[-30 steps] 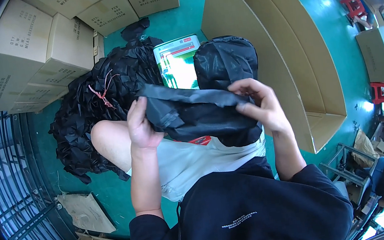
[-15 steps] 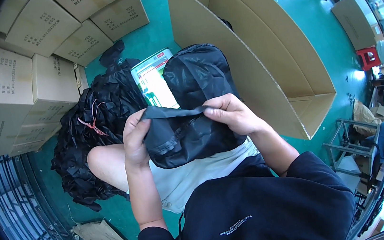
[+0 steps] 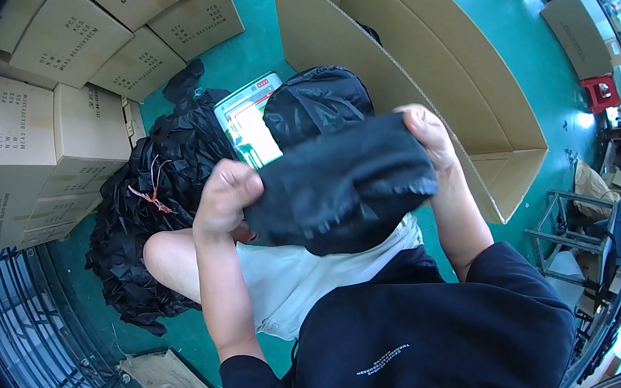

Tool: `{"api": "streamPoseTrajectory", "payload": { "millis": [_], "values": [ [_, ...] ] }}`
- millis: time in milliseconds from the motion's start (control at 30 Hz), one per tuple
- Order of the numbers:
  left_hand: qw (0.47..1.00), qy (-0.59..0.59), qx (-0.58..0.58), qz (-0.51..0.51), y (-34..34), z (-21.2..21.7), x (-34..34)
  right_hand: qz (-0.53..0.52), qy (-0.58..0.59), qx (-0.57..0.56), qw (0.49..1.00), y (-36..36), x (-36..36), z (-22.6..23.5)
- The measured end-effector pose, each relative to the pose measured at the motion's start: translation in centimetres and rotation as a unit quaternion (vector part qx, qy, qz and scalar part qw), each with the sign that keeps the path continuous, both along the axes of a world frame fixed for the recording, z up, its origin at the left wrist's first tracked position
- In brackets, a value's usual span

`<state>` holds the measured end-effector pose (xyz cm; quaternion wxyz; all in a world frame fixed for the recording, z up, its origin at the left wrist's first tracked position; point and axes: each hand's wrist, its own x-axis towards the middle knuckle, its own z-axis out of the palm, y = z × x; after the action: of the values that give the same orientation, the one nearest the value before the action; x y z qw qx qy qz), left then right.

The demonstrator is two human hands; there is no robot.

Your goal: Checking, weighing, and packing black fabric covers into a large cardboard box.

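Observation:
A piece of black cloth with a seamed lower edge is stretched above my lap, slightly blurred by motion. My left hand pinches its left end between thumb and curled fingers. At the upper right corner, my right hand grips it, thumb in front. Just beyond the cloth sits a rounded black fabric bundle, its near part covered by the piece I hold. A white package with a bright, colourful front lies to the left of that bundle.
On the left, a large heap of black fabric pieces carries a pink tie string. Stacked cartons stand behind it. A tall open carton rises at the right. Farther right are red stools and a metal frame.
My right hand has moved up and to the right, and the hands are farther apart. The black cloth, bunched at its upper edge before, is now spread wide between them.

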<state>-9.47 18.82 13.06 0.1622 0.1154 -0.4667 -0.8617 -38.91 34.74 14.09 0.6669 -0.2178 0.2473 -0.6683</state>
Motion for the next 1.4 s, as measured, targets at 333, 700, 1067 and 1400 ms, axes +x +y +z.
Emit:
{"api": "streamPoseTrajectory", "payload": {
  "millis": [333, 700, 1067, 1400],
  "values": [
    [0.961, -0.096, 0.075, 0.249, -7.2, -3.1, -6.4, -0.112, 0.417, 0.167, 0.886, -10.8, -3.4, -1.5],
    [0.901, -0.277, 0.162, 0.292, -4.4, -15.5, -8.7, -0.072, 0.417, 0.308, 0.852, -12.0, -5.7, -13.6],
    [0.916, -0.207, 0.147, 0.312, -3.5, -14.2, -8.3, -0.111, 0.281, 0.349, 0.887, -12.7, -5.3, -15.4],
    [0.910, -0.269, 0.111, 0.295, -1.1, -15.4, -6.6, -0.117, 0.304, 0.250, 0.912, -10.1, -3.0, -13.8]
  ]
}}
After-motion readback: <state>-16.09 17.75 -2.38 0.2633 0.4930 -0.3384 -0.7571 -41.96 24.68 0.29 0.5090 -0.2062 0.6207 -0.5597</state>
